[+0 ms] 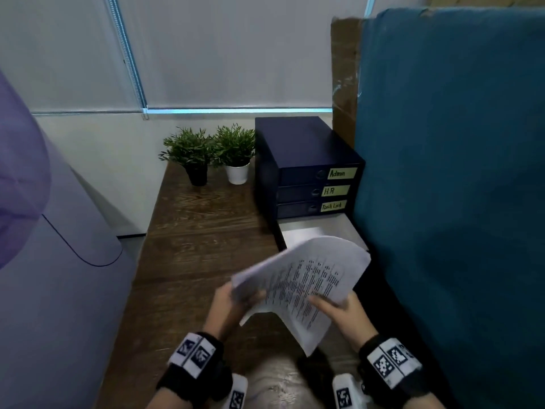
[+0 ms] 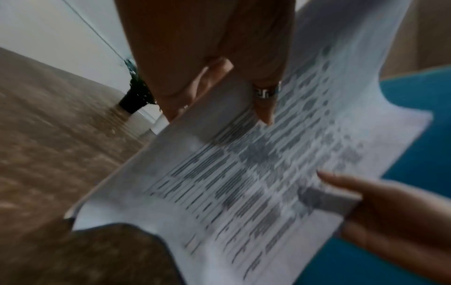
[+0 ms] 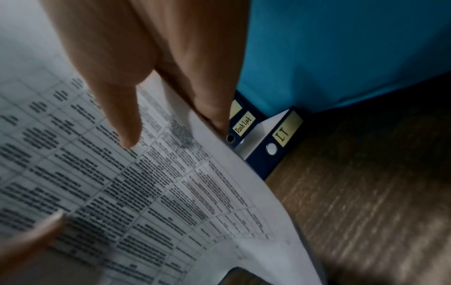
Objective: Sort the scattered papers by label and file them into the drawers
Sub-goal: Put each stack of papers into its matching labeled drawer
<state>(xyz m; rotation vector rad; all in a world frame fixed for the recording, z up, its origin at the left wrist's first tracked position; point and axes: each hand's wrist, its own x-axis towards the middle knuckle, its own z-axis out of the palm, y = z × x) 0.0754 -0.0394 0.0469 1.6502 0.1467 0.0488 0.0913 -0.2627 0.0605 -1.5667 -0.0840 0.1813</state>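
1. Left hand (image 1: 228, 301) grips the left edge of the sheaf of papers (image 1: 306, 286), thumb on top, fingers under. A ring shows on 1 finger in the left wrist view.
2. Right hand (image 1: 342, 308) pinches the sheaf's right edge, thumb laid over the print, fingers beneath. Sheaf is held off the desk (image 1: 203, 231), bowed, its near corner drooping; print too blurred to read.
3. Open room: bare desk to the left of the hands. On the right a blue panel (image 1: 448, 187) stands close against the right hand.
4. Drawer unit (image 1: 306, 160) sits at the desk's far right against the panel. 3 drawers are closed, labelled Admin, H.R, Task List. The bottom drawer (image 1: 321, 228), labelled I.T, is pulled out just beyond the sheaf, with white paper inside.
5. 2 potted plants (image 1: 212, 149) stand left of the unit, by the wall.
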